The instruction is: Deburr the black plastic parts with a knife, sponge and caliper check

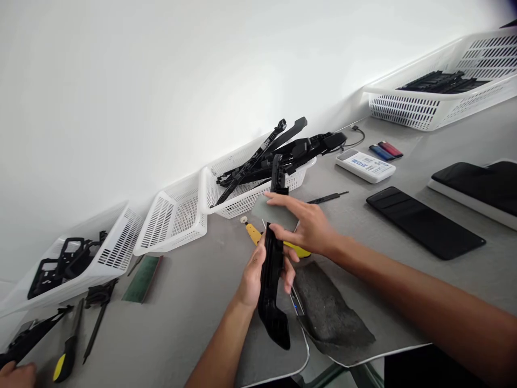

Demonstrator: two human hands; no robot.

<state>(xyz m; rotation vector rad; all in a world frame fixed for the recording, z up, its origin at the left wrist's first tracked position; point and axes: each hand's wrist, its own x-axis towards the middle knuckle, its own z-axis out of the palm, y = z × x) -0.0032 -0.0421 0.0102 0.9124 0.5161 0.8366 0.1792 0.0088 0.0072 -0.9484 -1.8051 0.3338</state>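
My left hand [252, 275] is wrapped around a long black plastic part [271, 269] with a bent lower end, tilted nearly upright above the table. A small grey-green sheet [274, 211], which looks like sandpaper, crosses the front of the part and hides a stretch of it. My right hand [309, 223] pinches this sheet against the part between thumb and forefinger. Behind the hands lies a yellow tool [253, 233] with a small round pale tip, partly covered. A dark worn cloth-like sheet [329, 307] rests by the table edge under my right forearm.
White baskets [172, 218] line the wall; one holds several long black parts [262, 161]. On the right are a phone [424, 221], a white device [365, 165] and lighters [386, 151]. At left lie green sandpaper [142, 278], a yellow-black-handled tool [68, 345] and another person's hand [18, 375].
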